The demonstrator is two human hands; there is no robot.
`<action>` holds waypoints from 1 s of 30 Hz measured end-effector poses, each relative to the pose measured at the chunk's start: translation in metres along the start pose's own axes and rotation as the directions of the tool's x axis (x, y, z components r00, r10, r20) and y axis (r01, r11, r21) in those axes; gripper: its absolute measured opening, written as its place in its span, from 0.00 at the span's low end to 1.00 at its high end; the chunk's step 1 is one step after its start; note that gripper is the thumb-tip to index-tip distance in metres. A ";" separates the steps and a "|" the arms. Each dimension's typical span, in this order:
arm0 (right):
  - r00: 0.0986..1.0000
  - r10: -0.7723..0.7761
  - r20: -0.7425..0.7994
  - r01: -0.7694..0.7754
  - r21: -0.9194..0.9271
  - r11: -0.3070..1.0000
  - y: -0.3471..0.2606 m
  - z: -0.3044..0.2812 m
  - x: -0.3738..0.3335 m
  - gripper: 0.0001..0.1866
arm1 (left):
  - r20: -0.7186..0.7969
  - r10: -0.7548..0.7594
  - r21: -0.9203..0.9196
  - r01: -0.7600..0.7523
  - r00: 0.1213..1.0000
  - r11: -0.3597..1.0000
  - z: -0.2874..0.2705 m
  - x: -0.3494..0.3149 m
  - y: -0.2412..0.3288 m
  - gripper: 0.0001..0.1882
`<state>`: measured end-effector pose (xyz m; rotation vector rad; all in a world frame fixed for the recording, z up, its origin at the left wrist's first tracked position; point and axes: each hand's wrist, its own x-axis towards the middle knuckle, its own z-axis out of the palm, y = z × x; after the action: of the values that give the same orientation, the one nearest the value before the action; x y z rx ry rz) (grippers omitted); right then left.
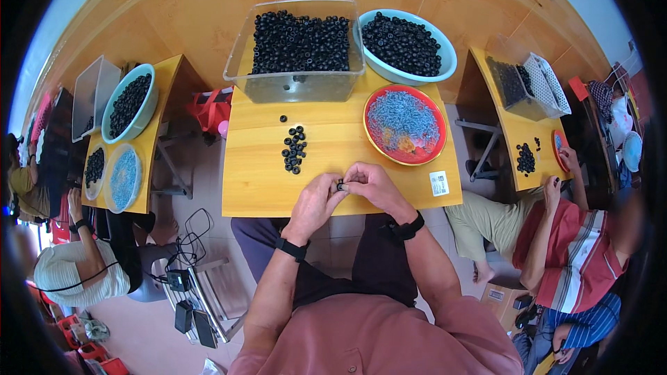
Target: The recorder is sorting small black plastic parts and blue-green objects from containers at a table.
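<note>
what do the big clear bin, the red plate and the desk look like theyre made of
Clear bin: see-through, glossy, likely plastic; the black rings show through its walls. Red plate: shiny red with a gold rim, plastic or enamelled metal, can't tell. Desk: smooth yellow wood-look top, perhaps laminate.

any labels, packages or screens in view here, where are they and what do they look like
Sticker label: near right corner of the middle wooden table, right of the right hand; small white rectangle with dark print.
Label on a box: on the floor at lower right; small white patch on brown cardboard.
No screens visible.
</note>
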<state>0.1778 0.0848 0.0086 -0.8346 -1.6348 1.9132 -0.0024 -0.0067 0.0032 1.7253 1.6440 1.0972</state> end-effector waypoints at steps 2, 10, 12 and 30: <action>1.000 -0.004 0.027 0.004 0.011 1.000 0.005 -0.004 0.001 0.05 | 0.013 0.054 0.069 -0.055 0.998 0.996 0.000 0.000 0.003 0.16; 0.995 0.022 0.095 -0.019 -0.034 0.999 0.011 -0.010 0.010 0.04 | 0.040 0.115 0.141 -0.120 0.993 0.983 -0.003 0.003 0.012 0.15; 0.995 0.020 0.093 -0.018 -0.028 0.999 0.013 -0.010 0.012 0.04 | 0.078 0.078 0.158 -0.090 0.994 0.983 -0.005 0.004 0.014 0.14; 0.998 0.032 0.063 -0.026 -0.101 0.995 0.010 -0.005 0.013 0.04 | 0.072 0.106 0.178 -0.118 0.992 0.977 0.000 0.000 0.001 0.13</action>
<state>0.1727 0.0964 -0.0039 -0.8485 -1.7794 1.9086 -0.0017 -0.0068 0.0045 1.9697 1.6701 0.9568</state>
